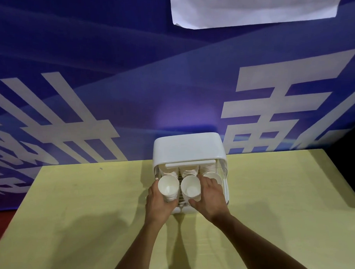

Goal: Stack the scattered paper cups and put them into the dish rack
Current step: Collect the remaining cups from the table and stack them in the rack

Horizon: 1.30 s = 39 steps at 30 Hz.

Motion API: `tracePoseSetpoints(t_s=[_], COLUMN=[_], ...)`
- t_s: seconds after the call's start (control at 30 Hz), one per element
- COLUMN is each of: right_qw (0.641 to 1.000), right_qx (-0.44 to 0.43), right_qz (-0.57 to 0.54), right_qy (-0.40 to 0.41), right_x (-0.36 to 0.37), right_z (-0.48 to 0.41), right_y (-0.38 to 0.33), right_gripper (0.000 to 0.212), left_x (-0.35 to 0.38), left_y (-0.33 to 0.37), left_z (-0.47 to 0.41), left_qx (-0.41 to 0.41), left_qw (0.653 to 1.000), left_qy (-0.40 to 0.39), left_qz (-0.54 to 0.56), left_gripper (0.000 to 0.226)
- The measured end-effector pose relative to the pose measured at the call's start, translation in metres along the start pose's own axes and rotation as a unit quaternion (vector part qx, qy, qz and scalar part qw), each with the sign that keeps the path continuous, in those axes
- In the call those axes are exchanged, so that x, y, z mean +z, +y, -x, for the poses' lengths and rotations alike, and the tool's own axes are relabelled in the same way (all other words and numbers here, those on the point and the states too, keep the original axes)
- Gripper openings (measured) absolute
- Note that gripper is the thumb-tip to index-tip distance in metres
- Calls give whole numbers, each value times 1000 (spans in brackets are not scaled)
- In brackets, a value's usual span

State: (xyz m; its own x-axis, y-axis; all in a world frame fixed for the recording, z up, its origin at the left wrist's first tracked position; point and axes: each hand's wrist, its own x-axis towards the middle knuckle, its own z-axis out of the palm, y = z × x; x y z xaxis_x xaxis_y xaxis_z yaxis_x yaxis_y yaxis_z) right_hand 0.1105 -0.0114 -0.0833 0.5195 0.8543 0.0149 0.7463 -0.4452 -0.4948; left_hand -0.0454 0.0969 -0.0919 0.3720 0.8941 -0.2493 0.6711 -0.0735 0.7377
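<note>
Head: hands (157,203) grip conical paper cup stacks (168,189) in smooth plastic rack (188,148).

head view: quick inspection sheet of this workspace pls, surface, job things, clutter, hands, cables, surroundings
surface: yellow table, arm shadows on it
job's things: white dish rack at the table's far edge, front open; left cup stack, middle cup stack and right cup stack in its front row, more stacks behind them
clutter: nothing seen
hands: left hand grips the left cup stack; right hand grips the middle cup stack
cables: nothing seen
surroundings: blue banner with white characters behind the table; white sheet hung at the top
</note>
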Motion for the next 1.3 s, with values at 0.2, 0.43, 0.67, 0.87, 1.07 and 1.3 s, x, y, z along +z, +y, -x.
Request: tracePoseSetpoints(t_s=[0.2, 0.43, 0.67, 0.87, 1.07, 1.3], right_qw=[998, 997, 999, 999, 997, 980], right_qx=[-1, 14, 18, 6, 3, 134], right_qz=[-54, -67, -39, -41, -67, -94], right_qy=[19, 26, 20, 11, 29, 115], right_x=[-4, 0, -3, -4, -17, -39], right_z=[-12, -23, -26, -23, -7, -4], right_y=[0, 0, -2, 6, 24, 35], right_gripper=[73, 71, 84, 87, 73, 34], left_x=[6, 5, 5, 4, 1, -4], left_y=[2, 9, 13, 14, 15, 25], left_z=[-16, -22, -19, -18, -12, -12], left_qx=[-25, -12, -25, -32, -37, -68], left_qw=[999, 999, 998, 999, 998, 996], left_qy=[21, 27, 31, 21, 19, 37], left_qz=[38, 45, 49, 34, 37, 52], left_gripper=[91, 65, 76, 87, 90, 95])
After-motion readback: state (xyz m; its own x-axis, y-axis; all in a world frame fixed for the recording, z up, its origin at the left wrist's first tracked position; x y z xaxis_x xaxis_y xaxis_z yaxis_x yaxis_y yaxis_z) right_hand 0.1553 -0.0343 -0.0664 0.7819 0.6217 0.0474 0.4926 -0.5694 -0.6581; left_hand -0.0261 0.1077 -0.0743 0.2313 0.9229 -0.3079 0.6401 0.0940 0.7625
